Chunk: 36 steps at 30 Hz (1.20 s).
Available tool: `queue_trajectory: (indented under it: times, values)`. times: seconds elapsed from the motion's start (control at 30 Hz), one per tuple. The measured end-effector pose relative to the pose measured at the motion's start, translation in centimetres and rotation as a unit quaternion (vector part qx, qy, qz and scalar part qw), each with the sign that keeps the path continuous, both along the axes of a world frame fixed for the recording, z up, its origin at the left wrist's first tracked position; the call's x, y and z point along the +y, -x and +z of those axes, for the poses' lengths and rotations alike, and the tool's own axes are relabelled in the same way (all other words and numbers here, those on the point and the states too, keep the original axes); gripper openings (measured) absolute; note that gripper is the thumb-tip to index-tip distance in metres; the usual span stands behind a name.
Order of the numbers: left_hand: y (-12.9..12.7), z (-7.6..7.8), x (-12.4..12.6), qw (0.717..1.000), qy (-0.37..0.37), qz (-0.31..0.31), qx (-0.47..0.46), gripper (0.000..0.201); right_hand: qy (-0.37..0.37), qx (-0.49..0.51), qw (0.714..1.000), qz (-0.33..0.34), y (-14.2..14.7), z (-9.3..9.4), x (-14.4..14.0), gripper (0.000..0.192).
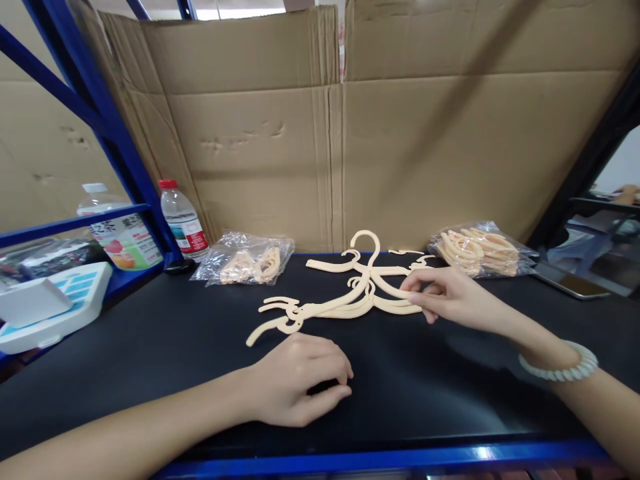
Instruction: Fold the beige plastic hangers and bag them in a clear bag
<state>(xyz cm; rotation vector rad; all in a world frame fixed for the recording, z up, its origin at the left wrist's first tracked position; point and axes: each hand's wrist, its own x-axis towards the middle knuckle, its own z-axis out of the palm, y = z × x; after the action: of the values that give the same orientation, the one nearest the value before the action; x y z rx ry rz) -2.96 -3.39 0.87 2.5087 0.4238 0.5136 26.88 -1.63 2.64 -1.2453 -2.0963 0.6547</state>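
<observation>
Several cream plastic clothes hangers (350,297) lie overlapped on the black tabletop, one with its large hook pointing away from me. My right hand (445,293) pinches the right arm of a hanger between thumb and fingers; the fingertips partly hide that end. Nearer to me, my left hand (303,380) rests on the tabletop in a loose curl, holding nothing, with a gap between thumb and forefinger. Just beyond it are short curved hanger pieces (267,330) at the left end of the hangers. Another thin cream piece (405,252) lies near the back edge.
Clear plastic bags of cream hanger parts lie at the back left (245,260) and back right (480,250). A phone (570,281) is beside the right bag. A red-capped bottle (183,220) and a white device with blue keys (65,300) stand left. Cardboard (260,147) walls the back.
</observation>
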Motion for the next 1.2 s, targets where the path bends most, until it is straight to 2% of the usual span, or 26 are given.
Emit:
queue_trajectory:
  times: [0.13, 0.3, 0.4, 0.67, 0.87, 1.2]
  values:
    - [0.1, -0.1, 0.7, 0.998, -0.047, 0.007, 0.032, 0.022, 0.047, -0.066, 0.996, 0.026, -0.1, -0.3, 0.0, 0.011]
    - [0.1, -0.8, 1.2, 0.988, -0.150, -0.021, 0.012, 0.014, -0.046, -0.189, 0.980, 0.040, -0.3, -0.4, 0.2, 0.009]
    - [0.2, -1.0, 1.2, 0.981, -0.192, -0.026, 0.025, 0.010, -0.059, -0.225, 0.972, 0.028, -0.5, -0.4, 0.3, 0.009]
    - [0.1, -0.7, 1.3, 0.976, -0.212, -0.024, 0.041, 0.010, -0.064, -0.282, 0.957, -0.009, -0.5, -0.7, 0.6, 0.012]
    - [0.1, -0.7, 1.4, 0.975, -0.218, -0.005, 0.046, 0.011, -0.044, -0.270, 0.962, 0.005, -0.7, -0.8, 0.7, 0.013]
    - [0.1, -1.0, 1.5, 0.975, -0.213, 0.031, 0.061, 0.012, -0.053, -0.277, 0.959, -0.012, -0.7, -0.9, 0.8, 0.012]
